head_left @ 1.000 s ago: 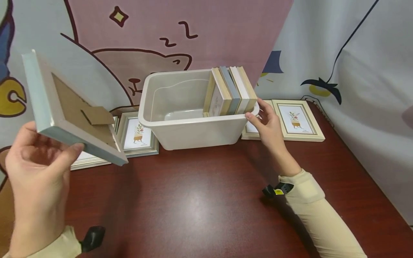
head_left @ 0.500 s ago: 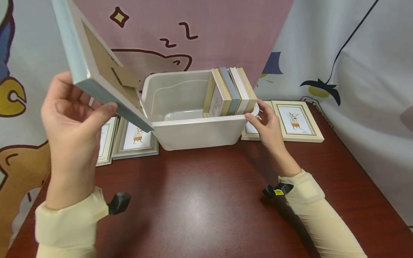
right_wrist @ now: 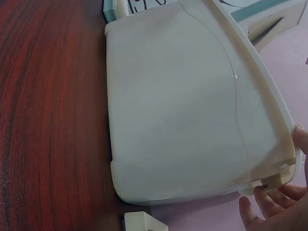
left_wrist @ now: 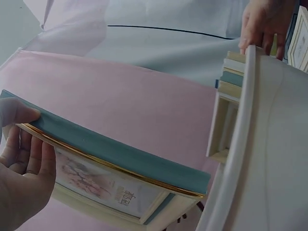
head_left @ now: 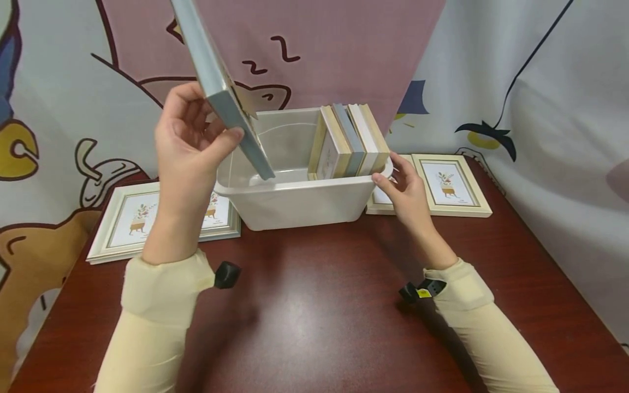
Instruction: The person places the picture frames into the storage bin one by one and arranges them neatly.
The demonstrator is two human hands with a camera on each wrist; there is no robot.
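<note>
Head view: the left hand gripped a light-blue picture frame by its edge, the frame raised and tilted, its lower corner over the left part of a white plastic bin. In the left wrist view the thumb lay on the frame's blue outer edge and the other fingers curled in at its front side, where a pink print with lettering showed. The right hand held the bin at its right corner, thumb on the near rim, fingers round the end. Inside the bin, at that end, four small frames stood on edge side by side, leaning: cream, blue, white and cream. On the reddish-brown table, a cream frame and a silvery-blue frame lay flat left of the bin, both partly hidden by the left arm; a pale-yellow frame lay to the right, beside a half-hidden frame. Behind the table hung a cartoon-printed cloth.
</note>
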